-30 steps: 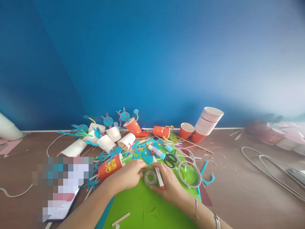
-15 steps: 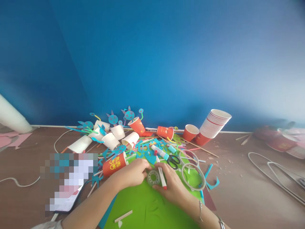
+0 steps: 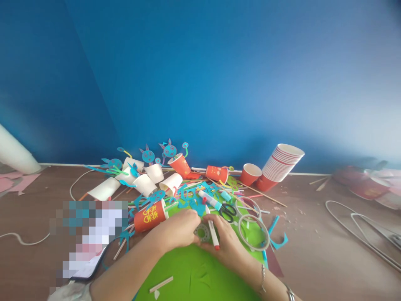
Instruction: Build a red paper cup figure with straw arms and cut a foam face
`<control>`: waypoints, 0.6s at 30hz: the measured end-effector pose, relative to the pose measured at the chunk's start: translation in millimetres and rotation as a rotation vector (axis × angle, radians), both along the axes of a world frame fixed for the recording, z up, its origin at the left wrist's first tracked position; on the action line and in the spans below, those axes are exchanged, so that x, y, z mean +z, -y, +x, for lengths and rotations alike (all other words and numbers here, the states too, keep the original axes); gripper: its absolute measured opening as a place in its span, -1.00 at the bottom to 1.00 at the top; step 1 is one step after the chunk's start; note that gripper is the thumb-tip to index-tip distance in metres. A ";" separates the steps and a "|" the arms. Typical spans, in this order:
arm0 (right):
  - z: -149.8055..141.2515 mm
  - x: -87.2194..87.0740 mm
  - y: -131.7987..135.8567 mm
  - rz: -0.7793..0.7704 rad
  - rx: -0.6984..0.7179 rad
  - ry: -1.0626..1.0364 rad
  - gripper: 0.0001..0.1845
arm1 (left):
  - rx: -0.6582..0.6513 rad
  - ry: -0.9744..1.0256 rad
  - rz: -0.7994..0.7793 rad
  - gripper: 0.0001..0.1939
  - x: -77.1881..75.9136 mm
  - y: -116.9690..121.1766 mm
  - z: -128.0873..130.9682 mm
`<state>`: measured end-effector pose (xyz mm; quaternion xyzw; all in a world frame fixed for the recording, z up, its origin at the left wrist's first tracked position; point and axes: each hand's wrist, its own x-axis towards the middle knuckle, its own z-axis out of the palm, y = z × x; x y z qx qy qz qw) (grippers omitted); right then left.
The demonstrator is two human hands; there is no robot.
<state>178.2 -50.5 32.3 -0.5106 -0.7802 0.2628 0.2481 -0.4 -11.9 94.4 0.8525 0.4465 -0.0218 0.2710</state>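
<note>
Head view: the right hand is holding one marker; the left hand, grip unclear, is covering more of one roll between them than before. Two rings are lying rightward.

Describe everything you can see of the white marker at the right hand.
The marker is slim and straight, apparently plastic, with a white barrel and a red end nearest the wearer. It slants away over the green sheet, its narrow far end near a small red piece; whether that is its cap is unclear. It lies against the right hand, between thumb and forefinger, just right of the tape roll. Any print is too small to read.
</note>
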 end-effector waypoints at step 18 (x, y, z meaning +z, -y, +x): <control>7.6 22.5 46.8 0.471 0.254 0.178 -0.79 | -0.001 -0.201 0.093 -0.74 7.4 -5.0 9.2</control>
